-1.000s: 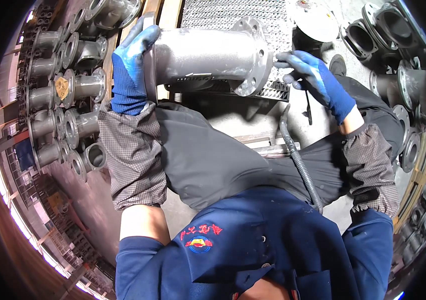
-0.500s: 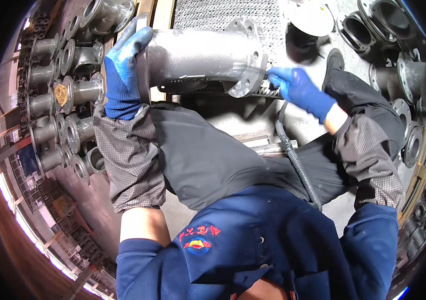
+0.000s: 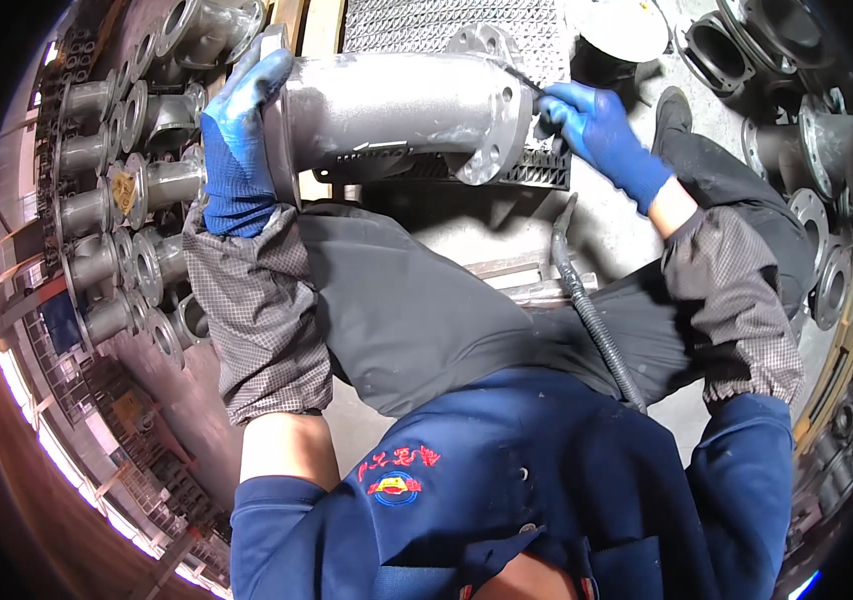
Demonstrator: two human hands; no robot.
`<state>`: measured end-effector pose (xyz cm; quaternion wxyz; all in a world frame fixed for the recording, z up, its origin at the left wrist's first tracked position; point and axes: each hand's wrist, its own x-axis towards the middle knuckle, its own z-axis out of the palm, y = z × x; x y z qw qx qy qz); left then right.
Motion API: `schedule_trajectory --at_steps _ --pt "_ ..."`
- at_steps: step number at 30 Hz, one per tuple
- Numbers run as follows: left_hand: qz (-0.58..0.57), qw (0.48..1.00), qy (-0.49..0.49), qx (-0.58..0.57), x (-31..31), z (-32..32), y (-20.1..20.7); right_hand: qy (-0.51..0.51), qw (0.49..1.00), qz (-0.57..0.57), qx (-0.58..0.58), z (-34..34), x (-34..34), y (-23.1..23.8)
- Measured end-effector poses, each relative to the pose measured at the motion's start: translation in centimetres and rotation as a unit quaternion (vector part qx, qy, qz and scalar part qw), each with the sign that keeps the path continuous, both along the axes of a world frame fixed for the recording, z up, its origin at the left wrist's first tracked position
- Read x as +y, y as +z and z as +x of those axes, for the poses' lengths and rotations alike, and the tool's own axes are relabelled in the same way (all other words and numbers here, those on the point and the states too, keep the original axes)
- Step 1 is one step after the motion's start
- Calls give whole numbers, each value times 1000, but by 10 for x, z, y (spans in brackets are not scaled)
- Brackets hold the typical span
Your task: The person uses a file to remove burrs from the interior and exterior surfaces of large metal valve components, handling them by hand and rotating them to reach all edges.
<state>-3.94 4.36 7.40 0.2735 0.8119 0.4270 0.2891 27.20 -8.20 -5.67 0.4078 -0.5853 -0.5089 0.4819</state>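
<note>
A grey flanged metal pipe (image 3: pixel 387 105) lies across the far edge of a perforated metal grid (image 3: pixel 447 25), a round flange at each end. My left hand (image 3: pixel 247 110), in a blue coated glove, is closed round the rim of the left flange. At the other end, my right hand (image 3: pixel 602 135), gloved the same, is closed on a thin dark rod-like tool (image 3: pixel 519 76). The tool's tip reaches over the right flange (image 3: pixel 512 120) toward the pipe body. Its exact kind is not clear, and its handle is mostly hidden in the fist.
A ribbed black hose (image 3: pixel 597 325) with a curved nozzle lies against my right thigh. Rows of flanged pipe fittings (image 3: pixel 162 180) stand on the left, with more fittings (image 3: pixel 787 150) on the right. A round white disc (image 3: pixel 622 28) sits beyond my right hand.
My right hand has risen slightly, and the thin tool now extends leftward over the right flange. The pipe and my left hand have shifted slightly left and away.
</note>
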Motion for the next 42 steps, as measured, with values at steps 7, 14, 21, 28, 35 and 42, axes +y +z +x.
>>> schedule_trajectory --at_steps 7,14,21,28,35,42 --pt "-64 993 -12 -101 15 -16 -14 103 975 132 -144 -4 -19 -11" --pt "-77 994 -4 -75 12 -9 -9 51 996 44 -59 -3 -13 -8" --pt "-81 991 5 -105 1 9 0 264 956 18 -125 -24 -43 -22" --pt "-145 975 32 -165 5 -10 -5 52 993 -40 100 3 -19 37" --pt "-107 983 56 -139 5 -4 -8 -67 996 -14 60 2 -13 8" --pt "-145 975 87 -145 11 -7 -10 -45 996 -26 77 -13 -17 13"
